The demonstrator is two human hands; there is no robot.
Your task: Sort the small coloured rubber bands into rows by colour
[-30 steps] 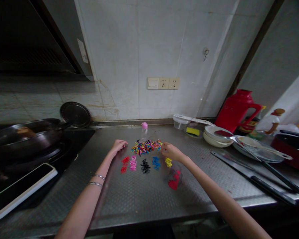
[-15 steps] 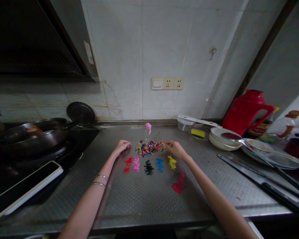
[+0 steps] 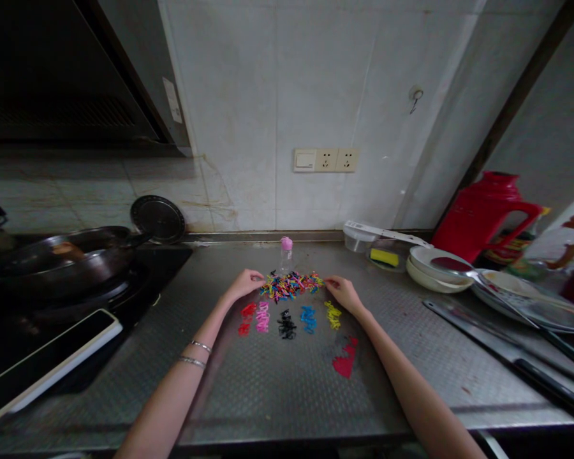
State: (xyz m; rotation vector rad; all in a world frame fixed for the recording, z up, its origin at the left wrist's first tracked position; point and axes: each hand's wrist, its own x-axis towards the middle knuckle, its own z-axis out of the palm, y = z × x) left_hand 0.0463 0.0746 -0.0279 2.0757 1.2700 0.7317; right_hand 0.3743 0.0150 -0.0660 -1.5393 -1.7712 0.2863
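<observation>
Bottle [image 3: 286,256] with a pink cap, small and clear, stands upright in the head view behind a mixed pile [image 3: 289,286] of little coloured bands; its contents cannot be made out. The pan [image 3: 108,264] at left has a brown wooden piece [image 3: 68,251] in it. At right, a clear tub [image 3: 358,240] sits by the wall with a white handle across its top, and a yellow sponge [image 3: 384,257] rests on a clear dish. Next come stacked bowls [image 3: 435,282], the upper one holding a dark red ladle head.

The left hand [image 3: 245,284] is at the pile's left edge, fingers partly curled; the right hand [image 3: 343,292] is at its right edge, fingers bent and close together. Whether either grips a band cannot be told.

In front of the pile, sorted bands lie in a row on the metal counter [image 3: 268,395]: red [image 3: 247,319], pink [image 3: 263,317], black [image 3: 287,325], blue [image 3: 309,319] and yellow [image 3: 333,315]. A flat red piece [image 3: 347,358] lies nearer the person.

A phone [image 3: 48,364] lies at left, partly over the black stove. A knife [image 3: 478,335] and a red thermos [image 3: 485,213] are at right. Behind, a pale tiled wall [image 3: 234,95] carries a switch and sockets [image 3: 326,160].
</observation>
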